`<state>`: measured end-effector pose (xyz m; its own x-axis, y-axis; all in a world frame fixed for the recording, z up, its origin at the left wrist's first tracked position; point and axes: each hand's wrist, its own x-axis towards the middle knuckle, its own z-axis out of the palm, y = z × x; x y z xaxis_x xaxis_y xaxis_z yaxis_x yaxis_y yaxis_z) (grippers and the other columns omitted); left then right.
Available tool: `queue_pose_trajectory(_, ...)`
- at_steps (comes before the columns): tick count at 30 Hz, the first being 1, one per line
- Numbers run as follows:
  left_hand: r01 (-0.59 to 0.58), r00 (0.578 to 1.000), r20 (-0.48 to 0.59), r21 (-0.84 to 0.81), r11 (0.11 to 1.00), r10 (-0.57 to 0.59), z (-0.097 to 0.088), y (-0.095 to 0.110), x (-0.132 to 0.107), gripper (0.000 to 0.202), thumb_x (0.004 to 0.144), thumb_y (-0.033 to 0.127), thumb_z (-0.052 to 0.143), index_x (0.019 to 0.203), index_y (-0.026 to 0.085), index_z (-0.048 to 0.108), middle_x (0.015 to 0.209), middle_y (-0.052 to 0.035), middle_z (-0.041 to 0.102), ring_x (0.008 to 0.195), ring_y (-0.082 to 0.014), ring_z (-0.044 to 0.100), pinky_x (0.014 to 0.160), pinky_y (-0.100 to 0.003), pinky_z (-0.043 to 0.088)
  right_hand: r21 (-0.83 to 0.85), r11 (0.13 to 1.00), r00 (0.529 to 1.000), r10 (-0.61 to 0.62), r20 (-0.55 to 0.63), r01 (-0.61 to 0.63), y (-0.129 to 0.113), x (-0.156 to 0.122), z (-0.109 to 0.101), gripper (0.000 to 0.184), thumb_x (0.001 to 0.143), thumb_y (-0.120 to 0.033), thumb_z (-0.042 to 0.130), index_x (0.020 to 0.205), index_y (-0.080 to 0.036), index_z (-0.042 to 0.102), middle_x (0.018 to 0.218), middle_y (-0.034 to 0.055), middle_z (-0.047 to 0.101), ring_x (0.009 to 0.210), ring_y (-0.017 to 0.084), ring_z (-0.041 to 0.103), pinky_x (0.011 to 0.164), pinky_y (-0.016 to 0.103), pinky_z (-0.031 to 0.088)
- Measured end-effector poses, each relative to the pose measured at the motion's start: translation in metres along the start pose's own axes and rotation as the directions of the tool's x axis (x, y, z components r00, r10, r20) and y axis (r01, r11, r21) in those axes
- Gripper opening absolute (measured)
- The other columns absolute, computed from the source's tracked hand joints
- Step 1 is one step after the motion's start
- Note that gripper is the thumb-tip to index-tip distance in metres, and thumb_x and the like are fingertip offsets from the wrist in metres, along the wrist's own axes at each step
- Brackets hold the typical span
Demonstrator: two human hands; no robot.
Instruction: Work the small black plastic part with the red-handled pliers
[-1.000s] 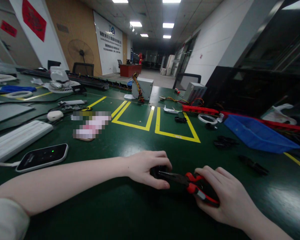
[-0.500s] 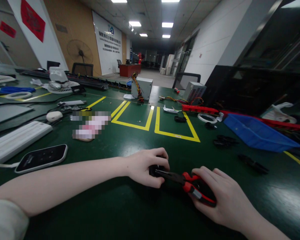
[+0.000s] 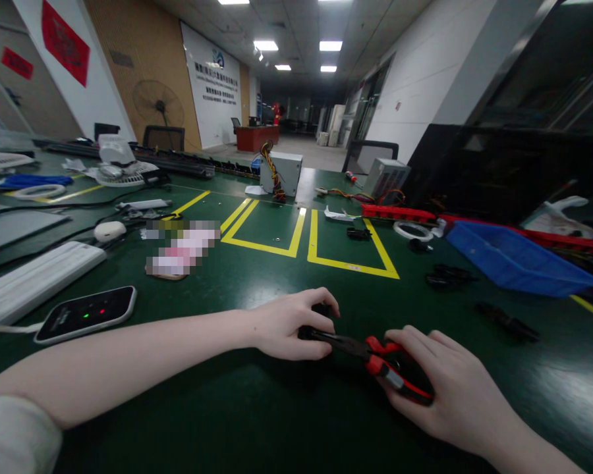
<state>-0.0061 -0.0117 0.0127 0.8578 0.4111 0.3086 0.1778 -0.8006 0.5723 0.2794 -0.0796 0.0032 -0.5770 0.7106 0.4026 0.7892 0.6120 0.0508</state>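
My right hand (image 3: 445, 385) is wrapped round the red and black handles of long-nose pliers (image 3: 383, 365). Their dark jaws point left, into the curled fingers of my left hand (image 3: 289, 326). A small black part (image 3: 305, 332) sits between that hand's thumb and fingers, right at the plier tips. Fingers hide most of it, so its kind is unclear, and I cannot tell whether the jaws grip it. Both hands are low over the green table (image 3: 217, 401).
A blue bin (image 3: 518, 260) stands on the right, near several black parts (image 3: 508, 322). To the left lie a blurred-out phone (image 3: 182, 250), a black-faced device (image 3: 86, 315) and a white power strip (image 3: 39, 280). Yellow tape (image 3: 350, 266) marks the table; a metal power supply (image 3: 284, 172) stands farther back.
My left fingers have opened out slightly round the black part, and the plier tips reach a little higher among them. Red and green lights now show on the device at left.
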Motion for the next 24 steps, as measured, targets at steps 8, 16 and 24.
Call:
queue_pose_trajectory(8, 0.021, 1.0, 0.019, -0.037, 0.999, -0.02, -0.002, 0.003, 0.001, 0.011, 0.086, 0.019, 0.061, 0.092, 0.014, 0.07, 0.126, -0.0099, 0.051, 0.107, -0.0221, 0.057, 0.091, -0.032, 0.05, -0.025, 0.999, 0.999, -0.034, -0.013, 0.034, -0.003, 0.004, -0.001, 0.042, 0.072, -0.036, 0.066, 0.109, -0.02, 0.054, 0.09, 0.007, 0.068, 0.061, 0.016, 0.058, 0.054, 0.029, 0.045)
queue_pose_trajectory(16, 0.018, 0.999, 0.046, -0.121, 0.993, -0.013, -0.002, 0.0, 0.001, 0.025, 0.085, 0.028, 0.07, 0.106, 0.016, 0.067, 0.129, -0.0111, 0.047, 0.11, -0.0234, 0.056, 0.091, -0.033, 0.052, -0.043, 0.998, 0.998, -0.052, -0.019, 0.052, 0.004, 0.0, -0.003, 0.045, 0.071, -0.036, 0.068, 0.109, -0.018, 0.055, 0.092, 0.0081, 0.069, 0.063, 0.016, 0.059, 0.056, 0.029, 0.046)
queue_pose_trajectory(24, 0.038, 0.997, 0.065, -0.148, 0.988, -0.028, -0.002, 0.0, 0.001, 0.049, 0.086, 0.03, 0.07, 0.131, 0.022, 0.055, 0.134, -0.0114, 0.045, 0.117, -0.0253, 0.055, 0.098, -0.037, 0.05, -0.041, 0.997, 0.997, -0.067, -0.036, 0.065, 0.009, 0.002, -0.004, 0.041, 0.073, -0.036, 0.065, 0.109, -0.018, 0.057, 0.093, 0.0082, 0.069, 0.062, 0.017, 0.059, 0.057, 0.03, 0.045)
